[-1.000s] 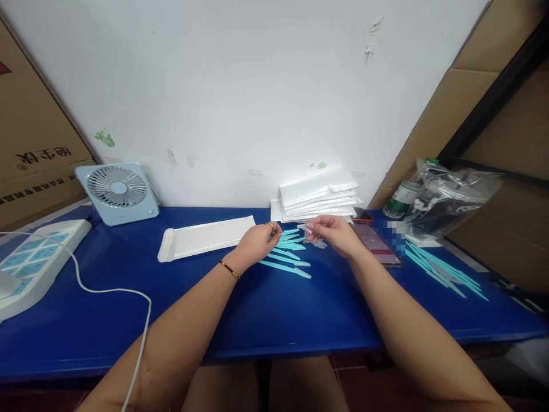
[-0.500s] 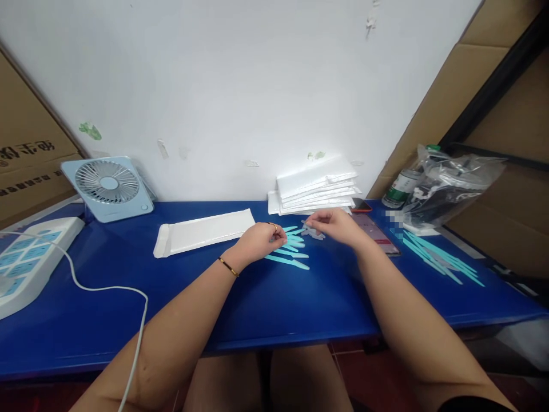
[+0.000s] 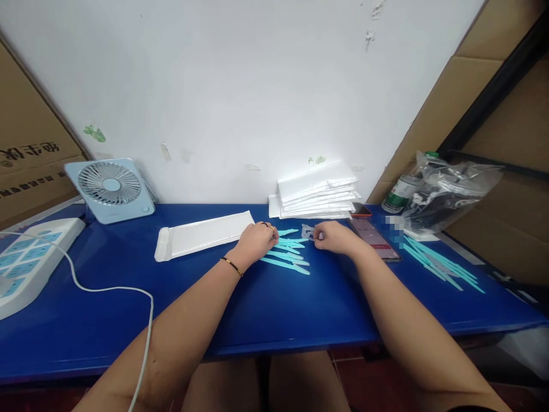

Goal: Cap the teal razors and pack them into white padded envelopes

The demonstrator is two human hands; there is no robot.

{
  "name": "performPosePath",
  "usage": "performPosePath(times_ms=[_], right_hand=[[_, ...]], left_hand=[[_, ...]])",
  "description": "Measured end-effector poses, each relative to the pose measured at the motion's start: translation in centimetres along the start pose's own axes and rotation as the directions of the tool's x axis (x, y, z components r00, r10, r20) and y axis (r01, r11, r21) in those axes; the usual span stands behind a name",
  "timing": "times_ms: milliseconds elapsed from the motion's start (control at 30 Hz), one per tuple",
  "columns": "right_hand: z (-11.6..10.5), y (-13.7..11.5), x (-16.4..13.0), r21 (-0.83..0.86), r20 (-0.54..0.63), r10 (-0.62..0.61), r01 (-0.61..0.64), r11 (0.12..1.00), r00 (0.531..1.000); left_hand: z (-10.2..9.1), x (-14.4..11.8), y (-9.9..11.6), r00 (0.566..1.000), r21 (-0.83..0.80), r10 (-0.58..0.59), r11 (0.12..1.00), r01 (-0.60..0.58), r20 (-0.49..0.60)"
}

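Observation:
My left hand (image 3: pixel 258 239) is closed, its fingers curled over the near ends of several slim turquoise sticks (image 3: pixel 291 252) shaped like eyebrow razors. They fan out to the right on the blue table. Fingers pinched together, my right hand (image 3: pixel 332 236) rests at a small group of translucent grey pieces (image 3: pixel 307 231), just right of the sticks. Whatever is between its fingertips is too small to make out. To the left of my left hand lies a long white padded envelope (image 3: pixel 210 233), with its flap end pointing left.
Behind my hands is a stack of white padded envelopes (image 3: pixel 315 194). Right are a phone (image 3: pixel 375 239), more turquoise sticks (image 3: pixel 441 263), a bottle (image 3: pixel 398 194) and a clear plastic bag (image 3: pixel 454 189). Left are a blue fan (image 3: pixel 111 191), a power strip (image 3: pixel 34 263) and a white cable (image 3: pixel 111 289).
My right hand has come down and slightly nearer, beside the translucent pieces. My left hand has shifted slightly left, its fingers turned down over the turquoise sticks. The view has tilted slightly.

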State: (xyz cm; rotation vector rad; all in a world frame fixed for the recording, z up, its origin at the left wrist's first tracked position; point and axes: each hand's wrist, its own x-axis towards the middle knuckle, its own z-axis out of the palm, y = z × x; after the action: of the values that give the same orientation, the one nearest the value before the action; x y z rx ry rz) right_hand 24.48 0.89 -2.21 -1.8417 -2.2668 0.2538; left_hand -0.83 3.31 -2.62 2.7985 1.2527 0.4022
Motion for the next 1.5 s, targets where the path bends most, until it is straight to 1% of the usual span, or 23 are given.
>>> performPosePath(times_ms=[100,200,300,433,500,567,633,700,767,833,967,1067,1133,1300,1400,1500], right_hand=[[-0.3,0.2,0.0,0.035,-0.016,-0.006,0.007,0.999,1.000],[-1.0,0.2,-0.2,0.175,-0.093,-0.019,0.035,0.984,0.996],[-1.9,0.0,-0.6,0.331,-0.166,-0.024,0.079,0.940,0.986],[-2.3,-0.3,-0.9,0.497,-0.149,-0.054,0.122,0.859,0.987],[-2.2,-0.3,-0.9,0.594,-0.143,-0.032,0.111,0.797,0.989],[-2.0,-0.3,-0.6,0.696,-0.156,0.040,0.081,0.713,0.987],[-1.8,-0.3,-0.3,0.798,-0.193,0.152,0.065,0.600,0.969],[-1.6,-0.5,0.0,0.878,-0.220,0.240,0.085,0.471,0.946],[-1.3,-0.7,0.2,0.922,-0.227,0.265,0.119,0.369,0.937],[-0.8,-1.1,0.4,0.938,-0.218,0.240,0.136,0.317,0.946],[0.1,-1.9,0.6,0.950,-0.177,0.167,0.124,0.287,0.970],[0.4,-2.3,0.7,0.958,-0.139,0.124,0.102,0.269,0.983],[0.2,-2.2,0.6,0.960,-0.142,0.132,0.104,0.259,0.981],[-0.7,-1.6,0.2,0.956,-0.212,0.210,0.158,0.248,0.954],[-0.5,-1.7,0.2,0.954,-0.205,0.205,0.149,0.258,0.957],[0.0,-2.5,0.3,0.955,-0.176,0.175,0.125,0.267,0.969]], left_hand=[[-0.3,-0.1,0.2,0.999,0.003,-0.027,1.000,0.027,-0.034],[-0.9,-0.3,0.4,0.994,-0.045,-0.058,0.998,0.053,-0.098],[-1.3,-0.4,0.3,0.990,-0.113,-0.086,0.991,0.073,-0.113],[-1.3,-0.5,-0.1,0.985,-0.210,-0.137,0.971,0.113,-0.104],[-1.2,-0.4,-0.4,0.982,-0.256,-0.159,0.958,0.128,-0.103],[-1.1,-0.4,-0.6,0.978,-0.304,-0.180,0.942,0.140,-0.107],[-1.0,-0.3,-0.8,0.974,-0.351,-0.198,0.925,0.148,-0.111],[-0.9,-0.2,-0.9,0.971,-0.391,-0.211,0.908,0.153,-0.110],[-0.8,-0.2,-1.0,0.970,-0.419,-0.219,0.894,0.156,-0.105],[-0.8,-0.1,-1.0,0.970,-0.441,-0.221,0.884,0.156,-0.099],[-0.7,-0.1,-0.9,0.971,-0.483,-0.225,0.861,0.158,-0.084],[-0.7,-0.1,-0.7,0.974,-0.489,-0.213,0.860,0.149,-0.077],[-0.8,-0.2,-0.7,0.975,-0.486,-0.207,0.862,0.146,-0.075],[-1.0,-0.2,-0.7,0.969,-0.486,-0.231,0.859,0.164,-0.083],[-1.0,-0.2,-0.7,0.967,-0.494,-0.245,0.851,0.177,-0.075],[-1.1,-0.2,-0.6,0.968,-0.494,-0.241,0.852,0.174,-0.075]])
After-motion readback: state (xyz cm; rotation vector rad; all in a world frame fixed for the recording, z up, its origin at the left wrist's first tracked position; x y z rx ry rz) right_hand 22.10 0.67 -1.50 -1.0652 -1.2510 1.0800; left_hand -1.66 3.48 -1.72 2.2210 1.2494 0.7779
